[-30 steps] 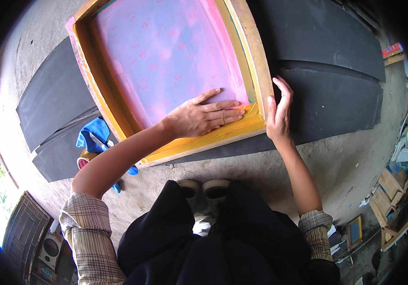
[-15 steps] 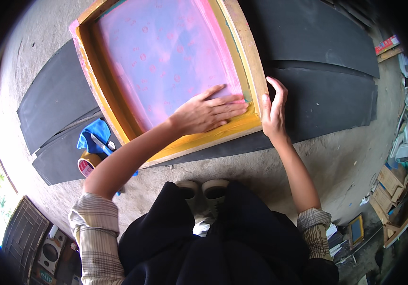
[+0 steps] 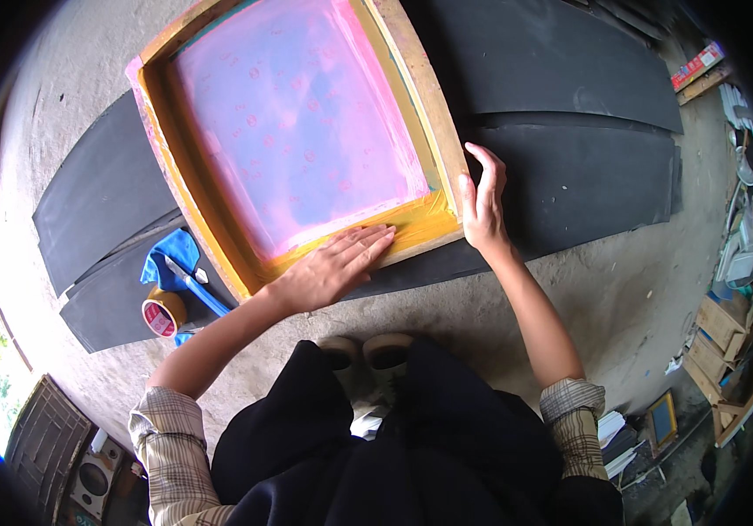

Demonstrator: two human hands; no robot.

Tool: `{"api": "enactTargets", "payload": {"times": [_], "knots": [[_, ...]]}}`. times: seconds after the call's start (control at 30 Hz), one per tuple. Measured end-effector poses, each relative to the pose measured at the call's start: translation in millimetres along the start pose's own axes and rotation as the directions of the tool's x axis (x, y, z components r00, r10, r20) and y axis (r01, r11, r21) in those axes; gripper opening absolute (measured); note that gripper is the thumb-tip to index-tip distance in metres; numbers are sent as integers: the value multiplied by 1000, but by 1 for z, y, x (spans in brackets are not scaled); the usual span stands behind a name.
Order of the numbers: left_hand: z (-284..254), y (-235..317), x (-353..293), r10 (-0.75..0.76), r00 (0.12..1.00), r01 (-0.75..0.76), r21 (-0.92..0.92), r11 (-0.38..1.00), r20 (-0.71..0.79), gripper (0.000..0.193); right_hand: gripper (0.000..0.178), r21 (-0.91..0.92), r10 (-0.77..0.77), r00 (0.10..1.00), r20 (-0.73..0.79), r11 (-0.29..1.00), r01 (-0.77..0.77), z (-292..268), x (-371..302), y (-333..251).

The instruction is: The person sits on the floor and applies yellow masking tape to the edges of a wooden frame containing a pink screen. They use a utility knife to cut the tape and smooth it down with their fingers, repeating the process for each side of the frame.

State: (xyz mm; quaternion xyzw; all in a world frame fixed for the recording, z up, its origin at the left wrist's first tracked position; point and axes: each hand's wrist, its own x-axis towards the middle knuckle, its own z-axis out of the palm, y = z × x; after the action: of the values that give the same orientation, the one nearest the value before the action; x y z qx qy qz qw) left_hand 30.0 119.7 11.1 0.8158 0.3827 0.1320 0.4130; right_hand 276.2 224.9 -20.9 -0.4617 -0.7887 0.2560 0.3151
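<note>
A wooden screen-printing frame (image 3: 440,140) with pink and lilac mesh (image 3: 280,105) lies in front of me. Yellow-brown tape (image 3: 420,219) lines its inner edges. My left hand (image 3: 328,267) lies flat with fingers outstretched on the taped near side, holding nothing. My right hand (image 3: 486,202) rests against the outer right side near the corner, thumb and fingers apart, steadying nothing I can see but the frame's edge. Left of the frame are a roll of tape (image 3: 164,313), a blue cloth (image 3: 171,254) and a blue-handled tool (image 3: 204,294), perhaps partly covered by the cloth.
Black boards (image 3: 582,167) lie beneath the frame on a grey concrete floor (image 3: 604,272). My shoes (image 3: 388,352) stand close to the near edge. A speaker (image 3: 93,478) is at lower left; wooden pieces (image 3: 718,351) and a small framed panel (image 3: 662,421) are at the right.
My left hand has slid left and nearer, from the mesh corner onto the taped near side. The right hand stays at the frame's right edge. The whole view has shifted slightly.
</note>
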Motion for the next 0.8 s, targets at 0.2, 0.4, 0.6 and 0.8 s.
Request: {"api": "enactTargets", "payload": {"times": [0.2, 0.4, 0.6, 0.8], "knots": [[15, 26, 23, -81, 994, 105, 447, 889, -74, 86, 39, 3, -4, 1000, -16, 1000, 4, 2, 0, -2], [32, 41, 62, -77, 988, 143, 584, 799, -136, 94, 38, -21, -22, 1000, -17, 1000, 22, 2, 1, 1], [39, 44, -1, -152, 983, 183, 573, 799, -101, 95, 39, -11, -26, 999, -45, 1000, 26, 3, -1, 6], [42, 50, -10, -155, 949, 282, 513, 811, -276, 94, 38, -42, -24, 999, -35, 999, 23, 4, -1, 6]]}}
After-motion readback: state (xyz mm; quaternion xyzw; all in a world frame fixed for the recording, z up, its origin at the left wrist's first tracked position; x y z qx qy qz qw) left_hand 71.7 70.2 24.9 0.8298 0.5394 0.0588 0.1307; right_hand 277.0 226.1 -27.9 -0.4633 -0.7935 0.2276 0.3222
